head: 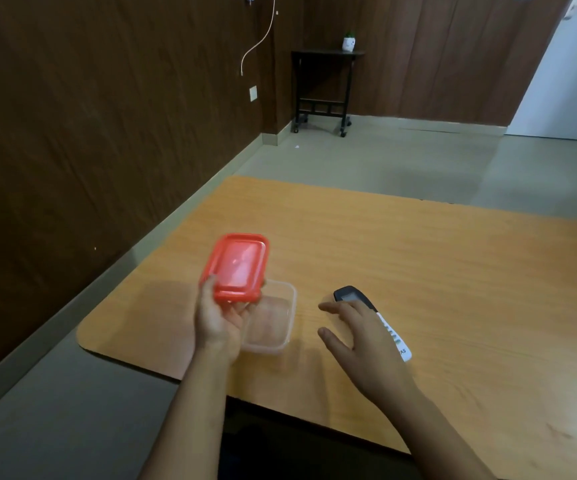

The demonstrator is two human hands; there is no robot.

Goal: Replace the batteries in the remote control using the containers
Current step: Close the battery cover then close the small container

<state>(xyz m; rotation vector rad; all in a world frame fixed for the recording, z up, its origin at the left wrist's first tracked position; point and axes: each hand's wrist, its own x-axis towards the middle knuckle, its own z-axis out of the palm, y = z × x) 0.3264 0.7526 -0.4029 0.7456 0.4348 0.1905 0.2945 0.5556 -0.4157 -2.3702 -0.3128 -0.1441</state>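
gripping a red rectangular plastic lid (237,268) with curled fingers, left hand (219,320) sits above a clear, seemingly empty plastic tub (292,306); right hand (363,344), fingers spread, over a black-and-white remote (349,294).

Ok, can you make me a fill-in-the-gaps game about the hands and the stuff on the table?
1. The left hand holds a lid that is coloured ____.
2. The clear container on the table has its lid ____.
3. The right hand holds ____, fingers spread, just by the remote control.

Missing words: red; off; nothing.
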